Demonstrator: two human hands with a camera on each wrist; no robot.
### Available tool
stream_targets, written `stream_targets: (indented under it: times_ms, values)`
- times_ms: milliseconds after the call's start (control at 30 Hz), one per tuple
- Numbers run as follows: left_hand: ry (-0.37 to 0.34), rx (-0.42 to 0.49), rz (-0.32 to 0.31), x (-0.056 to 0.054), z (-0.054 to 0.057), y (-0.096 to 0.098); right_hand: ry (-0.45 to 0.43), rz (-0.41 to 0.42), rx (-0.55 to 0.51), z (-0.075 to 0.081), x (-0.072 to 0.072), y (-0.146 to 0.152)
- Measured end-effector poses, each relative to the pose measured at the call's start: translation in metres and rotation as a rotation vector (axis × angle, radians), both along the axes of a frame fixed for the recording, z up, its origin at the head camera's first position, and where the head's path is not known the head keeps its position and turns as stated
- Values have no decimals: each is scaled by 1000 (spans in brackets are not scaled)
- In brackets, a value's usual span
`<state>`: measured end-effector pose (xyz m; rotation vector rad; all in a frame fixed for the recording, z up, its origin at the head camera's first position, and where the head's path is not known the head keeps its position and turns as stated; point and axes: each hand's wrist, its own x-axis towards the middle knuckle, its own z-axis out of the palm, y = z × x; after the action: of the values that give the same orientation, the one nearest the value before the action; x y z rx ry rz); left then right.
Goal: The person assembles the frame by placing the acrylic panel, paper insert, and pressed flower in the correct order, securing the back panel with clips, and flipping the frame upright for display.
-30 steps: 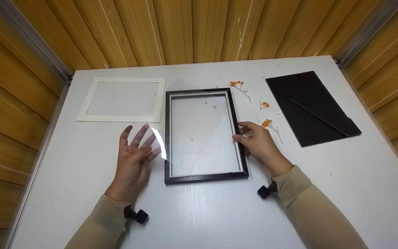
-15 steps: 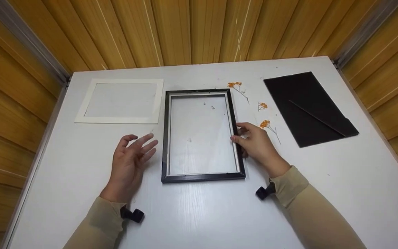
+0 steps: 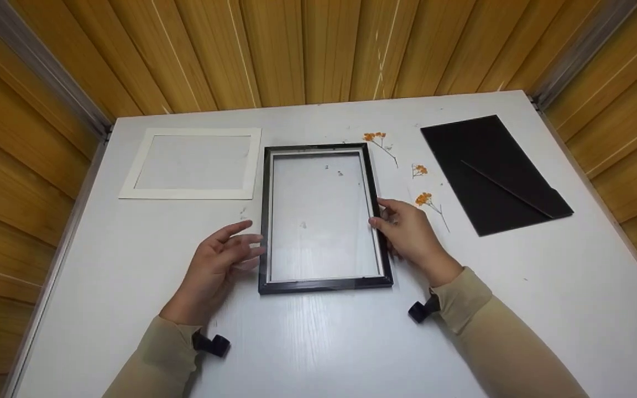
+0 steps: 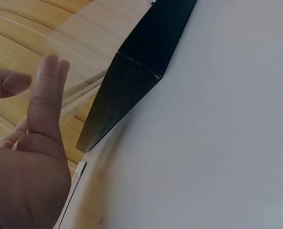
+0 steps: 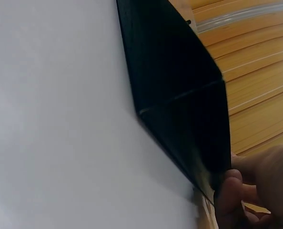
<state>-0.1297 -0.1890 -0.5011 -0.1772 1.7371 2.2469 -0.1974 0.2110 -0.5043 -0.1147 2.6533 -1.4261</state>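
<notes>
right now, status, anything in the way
Right hand grips black frame. Left hand at its left edge, grip unclear. Clear sheet above frame. Orange sprig near right hand.

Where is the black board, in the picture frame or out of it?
Out. The black board lies on the white table, to the right of the picture frame and apart from it, with orange flower sprigs between.

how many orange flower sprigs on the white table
3 orange flower sprigs: one near the far right corner of the black rectangular frame, a shorter one between that frame and the flat black board, one beside the right hand. Others may be hidden.
</notes>
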Motion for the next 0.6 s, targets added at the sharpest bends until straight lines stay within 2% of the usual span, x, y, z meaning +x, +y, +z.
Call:
stream_targets:
  times_ms: [100,233,600]
  values:
    - [14,-65,-79,0,-1,2,32,-7,34,-1,1,0]
    - [31,-86,-118,0,-4,3,31,-13,51,-3,1,-2]
    - [-31,-67,-28,-1,-3,10,15,2,56,-4,-1,-1]
